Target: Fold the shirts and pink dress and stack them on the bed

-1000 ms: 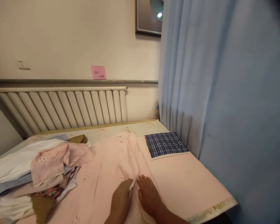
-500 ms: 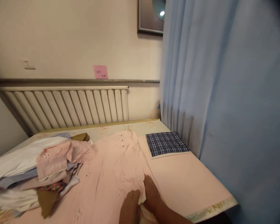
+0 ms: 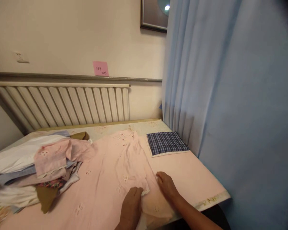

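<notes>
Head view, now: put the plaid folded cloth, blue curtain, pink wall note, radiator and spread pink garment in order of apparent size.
Largest to smallest:
1. Blue curtain
2. Spread pink garment, though nearness to the camera enlarges its lower part
3. Radiator
4. Plaid folded cloth
5. Pink wall note

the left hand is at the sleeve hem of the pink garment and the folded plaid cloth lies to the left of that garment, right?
Not quite: the head view shows the folded plaid cloth to the right of the pink garment. The left hand is indeed at the sleeve hem.
</notes>
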The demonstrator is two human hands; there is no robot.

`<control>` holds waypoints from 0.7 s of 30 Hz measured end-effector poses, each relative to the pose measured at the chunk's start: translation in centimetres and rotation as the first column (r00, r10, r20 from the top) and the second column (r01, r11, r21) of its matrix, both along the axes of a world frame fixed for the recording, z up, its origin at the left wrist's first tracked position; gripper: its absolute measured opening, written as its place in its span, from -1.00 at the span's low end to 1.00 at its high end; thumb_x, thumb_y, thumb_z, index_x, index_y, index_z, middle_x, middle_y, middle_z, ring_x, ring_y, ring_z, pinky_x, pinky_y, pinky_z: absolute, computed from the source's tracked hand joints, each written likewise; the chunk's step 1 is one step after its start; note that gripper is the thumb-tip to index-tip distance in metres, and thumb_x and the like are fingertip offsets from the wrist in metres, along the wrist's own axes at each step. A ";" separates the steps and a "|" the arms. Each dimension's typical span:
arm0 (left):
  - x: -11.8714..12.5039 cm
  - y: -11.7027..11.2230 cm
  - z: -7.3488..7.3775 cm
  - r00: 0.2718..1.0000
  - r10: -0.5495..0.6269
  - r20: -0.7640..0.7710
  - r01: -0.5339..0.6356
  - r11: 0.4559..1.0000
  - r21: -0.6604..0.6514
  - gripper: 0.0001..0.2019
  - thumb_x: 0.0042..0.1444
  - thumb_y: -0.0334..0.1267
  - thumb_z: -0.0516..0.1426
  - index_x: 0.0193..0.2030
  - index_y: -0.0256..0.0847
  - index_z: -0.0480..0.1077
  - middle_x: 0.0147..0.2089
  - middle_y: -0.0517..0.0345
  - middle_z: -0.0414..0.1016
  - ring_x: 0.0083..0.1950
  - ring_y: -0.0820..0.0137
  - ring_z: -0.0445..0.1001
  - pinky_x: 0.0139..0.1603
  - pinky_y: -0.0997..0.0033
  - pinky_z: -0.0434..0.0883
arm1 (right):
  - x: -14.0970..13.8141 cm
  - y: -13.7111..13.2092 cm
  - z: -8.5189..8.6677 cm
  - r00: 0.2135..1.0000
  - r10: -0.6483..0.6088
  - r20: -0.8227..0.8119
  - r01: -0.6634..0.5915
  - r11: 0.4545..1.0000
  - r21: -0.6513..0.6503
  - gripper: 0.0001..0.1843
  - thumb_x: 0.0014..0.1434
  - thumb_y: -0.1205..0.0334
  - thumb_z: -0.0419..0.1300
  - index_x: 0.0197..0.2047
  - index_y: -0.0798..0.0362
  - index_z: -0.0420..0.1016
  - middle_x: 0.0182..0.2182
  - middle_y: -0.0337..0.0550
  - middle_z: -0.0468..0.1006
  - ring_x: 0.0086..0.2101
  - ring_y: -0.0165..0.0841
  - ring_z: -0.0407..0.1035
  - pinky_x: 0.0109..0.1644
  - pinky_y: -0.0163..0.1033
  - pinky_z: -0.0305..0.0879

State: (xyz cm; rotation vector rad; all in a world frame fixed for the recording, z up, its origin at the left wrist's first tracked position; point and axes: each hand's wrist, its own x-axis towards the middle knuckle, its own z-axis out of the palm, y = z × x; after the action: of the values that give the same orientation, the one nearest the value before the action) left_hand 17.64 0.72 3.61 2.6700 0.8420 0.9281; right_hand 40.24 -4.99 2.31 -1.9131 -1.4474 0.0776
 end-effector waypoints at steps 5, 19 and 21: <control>0.5 0.1 0.2 0.993 0.046 0.106 -0.057 0.993 0.105 -0.71 0.17 -0.45 -0.07 -0.08 -0.21 0.40 -0.23 0.02 0.48 -0.16 0.32 0.46 -0.14 0.32 0.46 | -0.2 -1.1 -2.4 0.999 0.000 0.045 -0.004 0.998 0.069 -0.68 0.16 0.36 -0.07 -0.22 0.02 0.50 -0.21 -0.09 0.57 -0.15 -0.26 0.44 -0.02 -0.15 0.38; 0.8 0.1 -1.1 0.973 0.016 -0.231 -0.036 0.996 -0.080 -0.61 0.28 -0.12 -0.09 0.13 -0.15 0.37 0.10 0.00 0.46 0.12 0.28 0.40 0.17 0.21 0.34 | -0.4 -1.6 -6.7 0.973 -0.026 0.231 -0.032 0.970 0.243 -0.66 0.20 0.34 -0.01 -0.03 0.06 0.49 -0.01 0.00 0.52 0.05 -0.19 0.36 0.16 0.04 0.30; 0.9 1.0 -1.9 0.956 0.109 -0.271 -0.118 0.993 -0.016 -0.58 0.27 -0.16 -0.09 0.19 -0.21 0.32 0.21 -0.04 0.37 0.23 0.21 0.32 0.22 0.12 0.29 | -0.5 -1.6 -6.1 0.983 -0.034 0.178 -0.008 0.974 0.225 -0.67 0.20 0.34 -0.01 -0.06 0.05 0.50 -0.03 -0.02 0.53 0.03 -0.21 0.38 0.15 0.00 0.31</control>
State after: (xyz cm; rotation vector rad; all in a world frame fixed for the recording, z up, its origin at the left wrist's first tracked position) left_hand 18.53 1.76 1.72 2.7846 1.0670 0.5714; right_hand 39.79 -6.58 -3.83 -1.7786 -1.4919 -0.2632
